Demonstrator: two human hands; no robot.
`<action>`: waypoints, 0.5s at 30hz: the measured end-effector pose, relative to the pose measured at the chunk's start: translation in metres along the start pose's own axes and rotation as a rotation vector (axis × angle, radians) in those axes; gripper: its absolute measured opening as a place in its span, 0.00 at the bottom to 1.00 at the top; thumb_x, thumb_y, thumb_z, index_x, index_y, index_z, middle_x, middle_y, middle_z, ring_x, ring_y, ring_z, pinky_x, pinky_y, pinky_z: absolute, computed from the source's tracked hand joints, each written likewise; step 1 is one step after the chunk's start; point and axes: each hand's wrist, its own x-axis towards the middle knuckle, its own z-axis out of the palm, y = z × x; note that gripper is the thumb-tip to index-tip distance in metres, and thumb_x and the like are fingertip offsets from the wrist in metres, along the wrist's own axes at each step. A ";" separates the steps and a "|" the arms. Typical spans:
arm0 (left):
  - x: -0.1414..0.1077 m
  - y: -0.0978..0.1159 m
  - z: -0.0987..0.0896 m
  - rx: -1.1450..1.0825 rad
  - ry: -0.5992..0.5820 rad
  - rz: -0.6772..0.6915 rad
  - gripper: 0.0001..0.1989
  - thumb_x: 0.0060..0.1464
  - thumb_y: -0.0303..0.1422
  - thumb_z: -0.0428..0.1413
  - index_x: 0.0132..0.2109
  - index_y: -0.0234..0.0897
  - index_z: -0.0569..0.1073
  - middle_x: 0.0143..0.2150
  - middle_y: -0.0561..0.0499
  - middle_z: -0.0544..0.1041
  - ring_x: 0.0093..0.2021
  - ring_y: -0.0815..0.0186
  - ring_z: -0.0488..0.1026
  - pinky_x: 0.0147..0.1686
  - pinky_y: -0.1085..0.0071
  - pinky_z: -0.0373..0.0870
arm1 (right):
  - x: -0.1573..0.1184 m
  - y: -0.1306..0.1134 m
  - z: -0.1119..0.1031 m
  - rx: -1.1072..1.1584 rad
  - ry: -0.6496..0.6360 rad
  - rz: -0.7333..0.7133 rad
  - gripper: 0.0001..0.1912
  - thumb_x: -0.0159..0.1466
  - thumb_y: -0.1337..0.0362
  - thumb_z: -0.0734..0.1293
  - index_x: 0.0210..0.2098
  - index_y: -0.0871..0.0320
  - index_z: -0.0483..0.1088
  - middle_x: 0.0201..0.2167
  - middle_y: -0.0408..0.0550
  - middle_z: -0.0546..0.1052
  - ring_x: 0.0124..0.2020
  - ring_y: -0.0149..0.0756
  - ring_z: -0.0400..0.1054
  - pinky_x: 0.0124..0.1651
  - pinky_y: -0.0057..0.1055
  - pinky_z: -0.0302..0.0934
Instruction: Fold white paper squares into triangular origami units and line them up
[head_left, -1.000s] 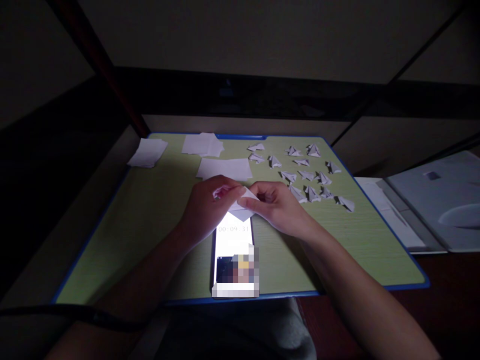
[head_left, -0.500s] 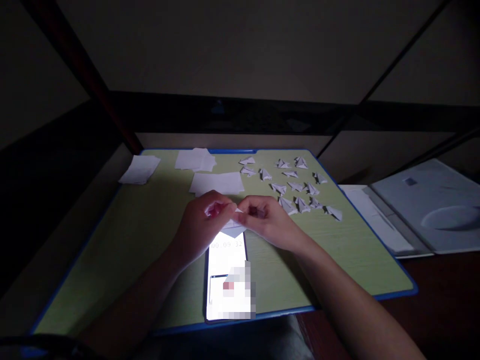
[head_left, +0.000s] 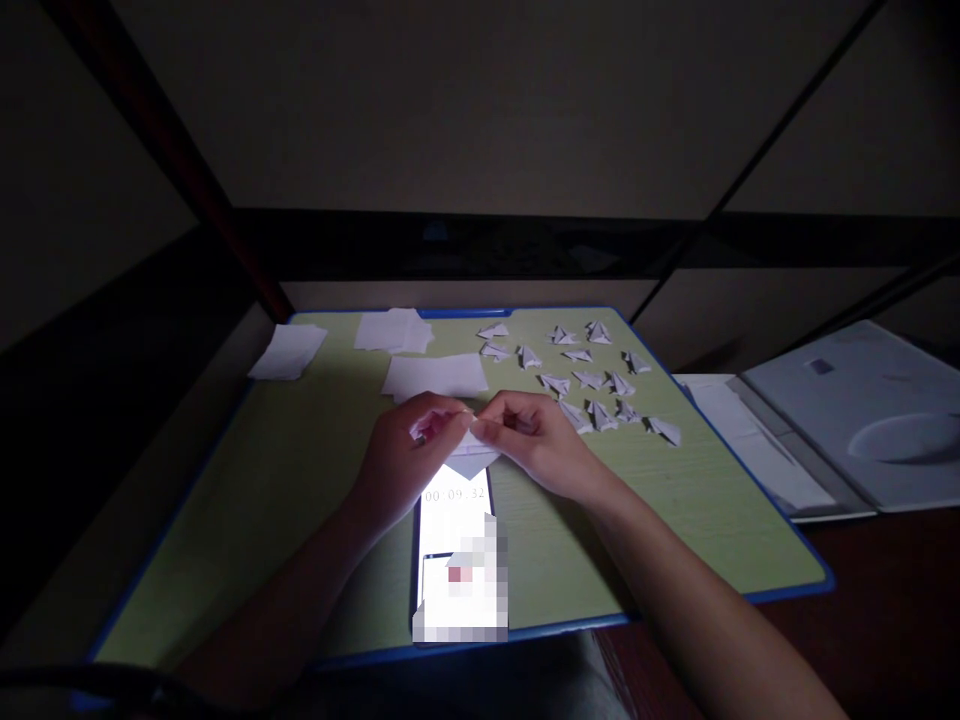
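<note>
Between my two hands is a small piece of folded white paper (head_left: 471, 464), its pointed lower end hanging toward me. My left hand (head_left: 412, 440) pinches it from the left with thumb and fingers. From the right, my right hand (head_left: 531, 440) pinches the same paper, and the fingertips of both hands nearly meet at its upper part. Much of the paper is hidden behind the fingers. Just below lies a lit phone (head_left: 454, 525) showing a timer, partly blurred out.
Several small folded paper planes (head_left: 600, 415) lie at the table's right back. Loose white sheets (head_left: 436, 375) lie behind my hands, with more paper (head_left: 289, 350) at the left edge. The green table (head_left: 697, 540) has a blue rim. An open white box (head_left: 855, 420) stands to the right.
The view has shifted slightly, so the table sits a little lower. My hands keep hold of the folded paper, with little visible movement.
</note>
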 end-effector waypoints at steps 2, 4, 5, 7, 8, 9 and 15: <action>0.001 0.001 -0.001 -0.001 0.003 0.001 0.05 0.52 0.31 0.58 0.31 0.35 0.75 0.26 0.51 0.78 0.27 0.69 0.72 0.27 0.74 0.68 | 0.000 0.000 -0.001 0.010 -0.011 0.008 0.14 0.57 0.56 0.75 0.27 0.60 0.73 0.24 0.42 0.74 0.25 0.28 0.65 0.29 0.28 0.57; 0.001 0.003 -0.001 -0.008 0.007 -0.008 0.05 0.51 0.31 0.58 0.29 0.35 0.74 0.24 0.53 0.76 0.25 0.70 0.70 0.26 0.75 0.67 | 0.000 0.001 -0.001 0.015 -0.021 0.017 0.13 0.57 0.56 0.75 0.28 0.60 0.74 0.25 0.43 0.75 0.26 0.29 0.67 0.30 0.29 0.58; 0.002 0.003 -0.002 -0.016 0.013 -0.014 0.05 0.50 0.31 0.58 0.28 0.35 0.74 0.24 0.53 0.75 0.25 0.70 0.70 0.26 0.75 0.66 | 0.000 0.001 -0.002 0.018 -0.023 0.021 0.13 0.57 0.57 0.75 0.29 0.60 0.74 0.25 0.43 0.76 0.26 0.29 0.68 0.30 0.29 0.59; 0.002 0.003 -0.002 -0.043 0.032 -0.023 0.05 0.49 0.31 0.58 0.28 0.35 0.73 0.23 0.53 0.74 0.25 0.70 0.69 0.26 0.74 0.66 | 0.000 0.000 -0.003 0.025 -0.023 0.030 0.13 0.56 0.57 0.76 0.29 0.60 0.75 0.26 0.43 0.77 0.27 0.29 0.68 0.31 0.29 0.60; 0.002 0.003 -0.002 -0.058 0.043 -0.031 0.05 0.49 0.32 0.58 0.27 0.35 0.73 0.23 0.54 0.74 0.25 0.70 0.69 0.26 0.74 0.66 | 0.000 0.000 -0.003 0.029 -0.023 0.036 0.13 0.56 0.57 0.76 0.29 0.60 0.75 0.26 0.43 0.77 0.27 0.29 0.68 0.31 0.29 0.60; 0.003 0.002 -0.002 -0.077 0.051 -0.039 0.06 0.48 0.32 0.58 0.27 0.35 0.72 0.23 0.54 0.74 0.25 0.70 0.69 0.25 0.74 0.65 | 0.001 0.000 -0.003 0.032 -0.022 0.040 0.13 0.55 0.57 0.76 0.28 0.60 0.75 0.26 0.43 0.77 0.27 0.29 0.68 0.31 0.29 0.60; 0.004 0.000 0.000 -0.183 0.075 -0.111 0.08 0.45 0.34 0.59 0.24 0.35 0.70 0.21 0.56 0.70 0.23 0.72 0.65 0.23 0.76 0.61 | 0.001 -0.001 -0.001 0.017 -0.003 0.055 0.17 0.52 0.53 0.77 0.27 0.60 0.74 0.24 0.42 0.76 0.25 0.28 0.66 0.30 0.29 0.58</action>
